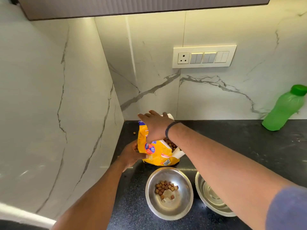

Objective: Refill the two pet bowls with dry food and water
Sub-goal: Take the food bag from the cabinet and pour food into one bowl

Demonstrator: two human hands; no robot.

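1. The yellow food bag [157, 152] stands on the dark table [240, 143], right behind the steel food bowl [169, 193], which I'll take as the marker for everything else. The bag's mouth gapes open, with kibble showing inside.

2. The left hand [131, 155] cups the bag's side, to the left of and behind the food bowl, its fingers curled round the packet. The right hand [156, 126] lies over the bag's top, fingers fairly straight and spread. I can't tell whether its grip has closed on the torn edge or is only resting there.

3. If the bag gets tipped with that loose mouth, I'd expect pellets to rush out past the food bowl's rim. One stray piece [134, 133] already lies on the table, behind the food bowl and left of the bag.

4. The food bowl holds only a small cluster of kibble [166, 188], so more pouring looks likely. A thin, crumpled packet could fold suddenly and dump too much.

5. The second bowl [211, 196] sits just right of the food bowl, partly under the right forearm. A dropped elbow could knock it, or kibble could land in it.

6. The green bottle [285, 108] leans against the wall, far right of and behind the food bowl, capped. A bump to the table might let it slide.
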